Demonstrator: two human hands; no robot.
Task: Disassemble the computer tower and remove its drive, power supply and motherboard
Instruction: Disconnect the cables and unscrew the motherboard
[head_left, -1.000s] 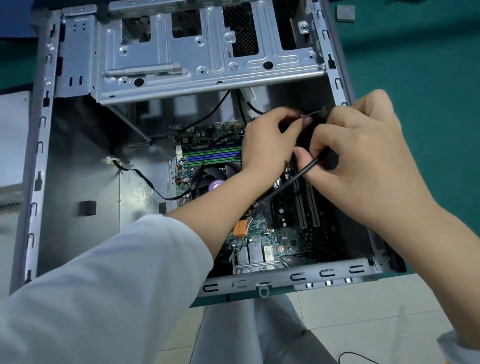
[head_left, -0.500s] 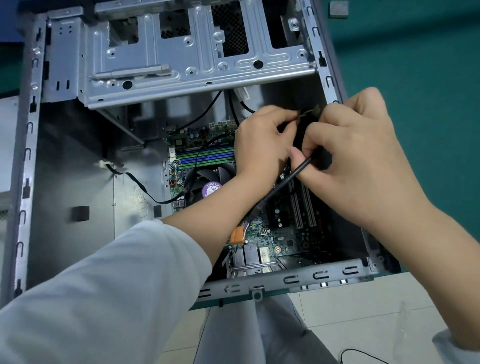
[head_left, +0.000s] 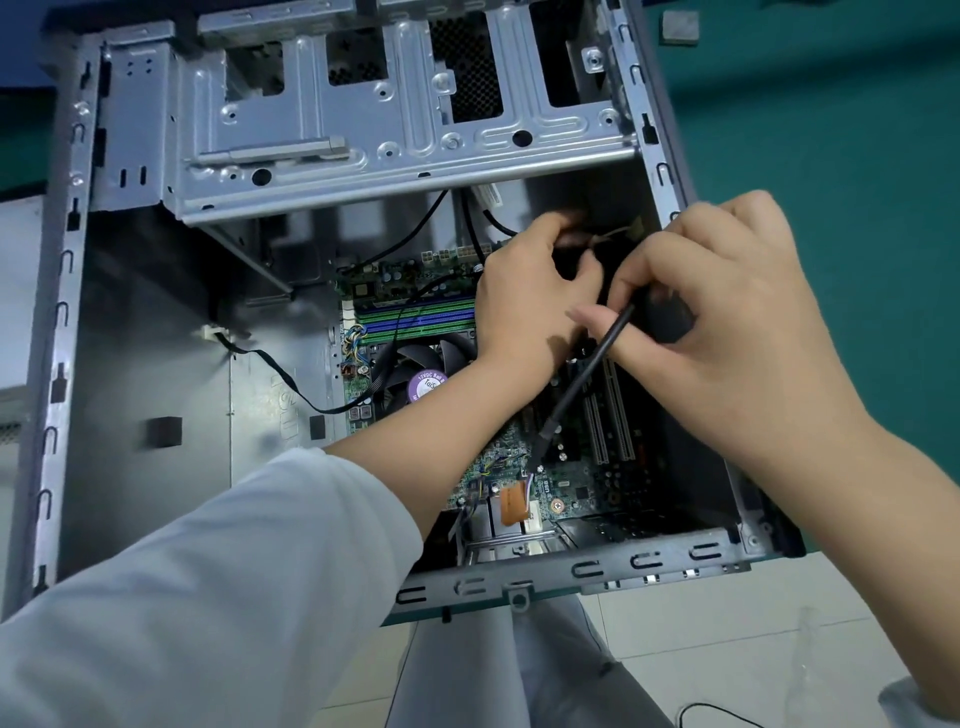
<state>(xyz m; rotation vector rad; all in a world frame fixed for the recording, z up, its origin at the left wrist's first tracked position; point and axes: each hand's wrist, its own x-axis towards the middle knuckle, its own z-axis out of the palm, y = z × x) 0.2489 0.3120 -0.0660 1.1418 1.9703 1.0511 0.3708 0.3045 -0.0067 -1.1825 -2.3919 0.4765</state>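
Note:
The open computer tower (head_left: 62, 312) lies on its side, with the green motherboard (head_left: 571, 488) bare in its lower right part. Both hands work inside, near the right wall. My right hand (head_left: 727, 322) grips a thick black cable (head_left: 582, 379) that runs down to a plug on the board beside an orange connector (head_left: 511, 506). My left hand (head_left: 524, 306) curls round the dark upper end of the same cable; what is between its fingers is mostly hidden. The CPU fan (head_left: 415, 374) shows under my left wrist.
An empty metal drive cage (head_left: 395, 119) spans the top of the case. A thin black wire (head_left: 275, 369) crosses the case floor from a white clip to the board. The tower rests on a green mat (head_left: 831, 156), which also holds a small grey block (head_left: 679, 26).
Both hands stay at the cable near the right wall. My left fingers have shifted slightly up and closed tighter. The view has drifted a little.

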